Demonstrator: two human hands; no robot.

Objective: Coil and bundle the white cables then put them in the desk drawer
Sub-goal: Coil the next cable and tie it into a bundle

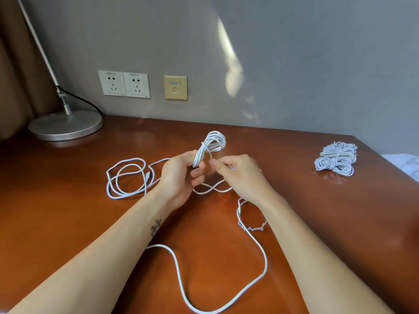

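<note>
Here the left hand (181,175) has its fingers (197,173) curled tight round the lower end of a coil of white cable (212,143). The coil's loops stand up just above and beyond those fingers, clear of the worktop (294,200). The right hand (238,175) sits just beside it. Its thumb and forefinger are closed in a pinch on a single strand (211,156) that leads up from the pinch to the neck of the coil.

Below both sets of fingers, loose cable (127,177) lies on the worktop. Several slack loops lie out to the left of the left fingers, with a connector end among them. Two runs cross directly under the hands, and a long curve (181,279) sweeps back between the forearms toward the person.

Well to the right of the right fingers, near the worktop's far right corner, is a pile of bundled white cables (336,158). Far to the left of the left fingers stands a round metal lamp base (65,125). On the wall beyond the fingers are two white wall sockets (123,83) and a beige data port (175,87).
</note>
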